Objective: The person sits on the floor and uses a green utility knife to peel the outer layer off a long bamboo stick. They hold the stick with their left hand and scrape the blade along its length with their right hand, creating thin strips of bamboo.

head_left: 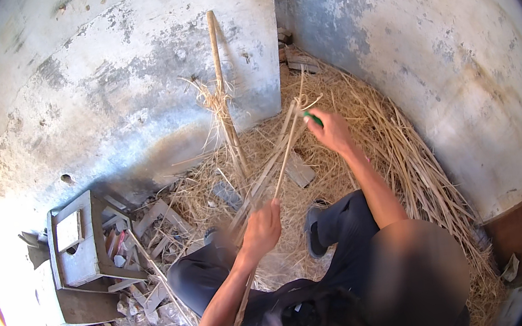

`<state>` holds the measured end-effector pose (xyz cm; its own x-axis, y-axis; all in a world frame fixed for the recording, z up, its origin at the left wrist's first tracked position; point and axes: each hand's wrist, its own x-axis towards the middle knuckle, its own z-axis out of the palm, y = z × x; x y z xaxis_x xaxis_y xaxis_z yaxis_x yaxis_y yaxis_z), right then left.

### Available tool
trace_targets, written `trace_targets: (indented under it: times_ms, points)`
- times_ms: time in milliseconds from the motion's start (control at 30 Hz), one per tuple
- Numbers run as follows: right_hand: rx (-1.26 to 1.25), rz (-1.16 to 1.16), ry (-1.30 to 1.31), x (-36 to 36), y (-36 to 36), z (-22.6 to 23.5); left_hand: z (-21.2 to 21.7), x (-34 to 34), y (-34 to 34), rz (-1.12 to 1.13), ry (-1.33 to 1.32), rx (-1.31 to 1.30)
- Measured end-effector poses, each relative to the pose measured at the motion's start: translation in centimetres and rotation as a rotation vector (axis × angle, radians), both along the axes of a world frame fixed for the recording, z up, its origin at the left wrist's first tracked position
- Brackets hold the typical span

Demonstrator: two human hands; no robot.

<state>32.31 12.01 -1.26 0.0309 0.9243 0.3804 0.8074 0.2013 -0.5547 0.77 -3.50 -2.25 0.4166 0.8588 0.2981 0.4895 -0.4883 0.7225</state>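
Observation:
My left hand (261, 229) is closed around a thin, pale cane or split stick (287, 163) that slants up and away in front of my knees. Farther up, my right hand (330, 131) grips a small tool with a green handle (313, 118) against the stick's far part. The tool's working end is too small to make out. Beside it a curled pale strip (303, 101) stands off the stick. Several flat strips (262, 183) lie at a slant just left of the stick, their near ends behind my left hand.
A wooden pole (215, 51) with shavings bunched around it leans on the worn wall. Straw and long stalks (395, 140) heap along the right wall. On the left, a wooden box-like stool (82, 243) rests among rubble, and a grey brick (300, 171) lies by my foot.

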Motion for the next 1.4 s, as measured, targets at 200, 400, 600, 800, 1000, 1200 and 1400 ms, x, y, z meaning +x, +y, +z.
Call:
trace_targets:
  times_ms: [200, 400, 600, 800, 1000, 1200, 1400]
  points:
    - [0.028, -0.063, -0.003, -0.6, -0.2, 0.7, -0.1, -0.7, 0.7, -0.033, -0.006, -0.098]
    - [-0.353, 0.187, 0.861, -0.5, -1.1, 1.4, -0.2, -1.2, 1.6, -0.094, -0.129, -0.218]
    - [-0.27, 0.187, 0.545, -2.6, -2.7, 1.2, 1.3, -0.6, 2.0, 0.093, -0.252, -0.509]
    - [-0.109, 0.434, 0.219, -6.5, -4.3, 1.5, 0.7, -1.2, 3.0, 0.151, -0.315, -0.474]
    - [-0.092, 0.605, 0.075, -10.0, -6.2, 2.2, 1.1, -1.6, 3.2, 0.184, -0.291, -0.416]
    - [-0.066, 0.638, 0.028, -10.7, -6.7, 2.0, 1.2, -1.6, 3.4, 0.195, -0.273, -0.339]
    - [-0.02, 0.634, 0.053, -10.9, -6.7, 2.0, 1.2, -1.6, 3.5, 0.199, -0.255, -0.408]
